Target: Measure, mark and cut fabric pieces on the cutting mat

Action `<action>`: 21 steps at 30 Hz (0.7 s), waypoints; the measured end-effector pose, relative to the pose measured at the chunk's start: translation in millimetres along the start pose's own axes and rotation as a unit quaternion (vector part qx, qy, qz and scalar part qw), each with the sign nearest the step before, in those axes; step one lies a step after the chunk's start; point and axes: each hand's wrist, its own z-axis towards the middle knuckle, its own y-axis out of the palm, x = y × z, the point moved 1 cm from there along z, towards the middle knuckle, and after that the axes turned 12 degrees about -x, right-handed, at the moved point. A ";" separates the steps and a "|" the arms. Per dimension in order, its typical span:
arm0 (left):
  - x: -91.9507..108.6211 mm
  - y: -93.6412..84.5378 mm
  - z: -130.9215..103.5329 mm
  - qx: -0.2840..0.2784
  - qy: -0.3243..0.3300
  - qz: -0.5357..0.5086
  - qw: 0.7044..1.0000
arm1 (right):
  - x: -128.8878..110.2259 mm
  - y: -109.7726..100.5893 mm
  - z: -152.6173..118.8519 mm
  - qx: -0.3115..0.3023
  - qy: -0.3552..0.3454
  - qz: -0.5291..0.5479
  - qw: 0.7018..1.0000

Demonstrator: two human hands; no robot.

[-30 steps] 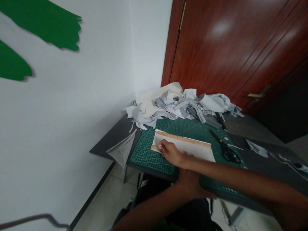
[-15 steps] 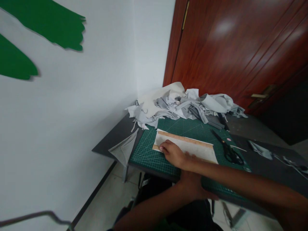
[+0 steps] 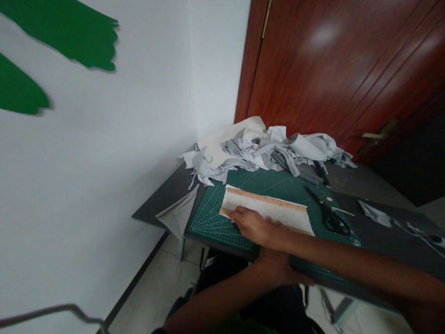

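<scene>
The cloth [image 3: 262,209] lies on the mat [image 3: 208,225], 2 strips [image 3: 266,198] along it. Right hand [image 3: 252,226]: curled at the near strip, grip unclear. Left hand [image 3: 276,263]: spread; even pressure should prevent slipping.

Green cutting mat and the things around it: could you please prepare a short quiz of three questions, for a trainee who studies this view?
1. True or false: in the view, the black scissors lie to the right of the pale cloth.
2. Which hand is nearer to the left end of the cloth?
A) the left hand
B) the right hand
3. Fill in: beyond the green mat is a heap of white and ____ fabric.

Key: 1 true; 2 B; 3 grey.
</scene>
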 end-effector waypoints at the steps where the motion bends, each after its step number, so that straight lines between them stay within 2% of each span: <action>1: 0.8 -0.7 -0.9 0.001 0.001 -0.001 1.000 | -0.7 -1.8 -0.7 -0.006 0.000 -0.009 1.000; 8: 2.8 -4.4 -3.8 0.007 0.013 0.015 1.000 | -4.4 -12.3 -4.8 -0.042 0.004 -0.043 0.998; 16: 0.0 -2.4 -3.3 0.017 0.016 0.025 0.999 | -3.2 -3.9 -5.3 -0.042 -0.009 -0.063 0.997; 21: -0.1 -2.1 -0.4 0.018 0.011 0.023 1.000 | -1.9 -3.9 0.8 -0.043 -0.054 -0.123 0.990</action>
